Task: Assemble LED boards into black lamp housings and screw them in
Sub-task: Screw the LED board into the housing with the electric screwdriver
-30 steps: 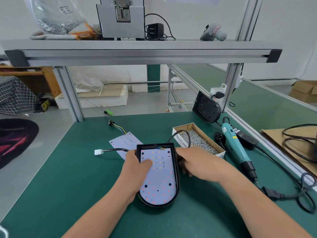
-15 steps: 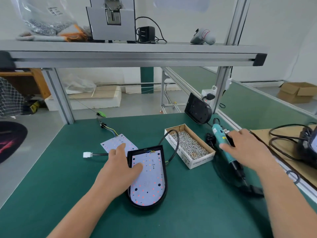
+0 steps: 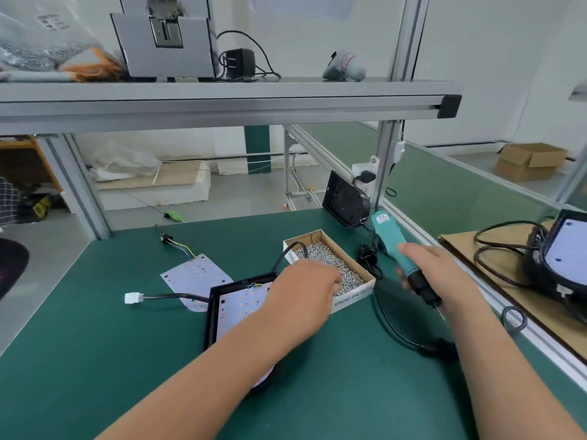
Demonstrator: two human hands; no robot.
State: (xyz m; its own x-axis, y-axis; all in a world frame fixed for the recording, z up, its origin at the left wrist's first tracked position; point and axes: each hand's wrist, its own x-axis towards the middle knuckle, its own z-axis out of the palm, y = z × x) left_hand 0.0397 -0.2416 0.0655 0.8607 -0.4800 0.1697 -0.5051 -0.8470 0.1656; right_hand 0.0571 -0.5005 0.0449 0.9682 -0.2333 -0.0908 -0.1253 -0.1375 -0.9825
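LED board (image 3: 238, 308) seated in black lamp housing (image 3: 210, 312), mid-table. No screws visible in it, so I judge all fastening remains. My right hand (image 3: 444, 274) wraps the electric screwdriver (image 3: 392, 239) near the right edge. My left hand (image 3: 305, 290) has its fingers down in the screw box (image 3: 352, 296), beside the housing. Can't tell if it's got one.
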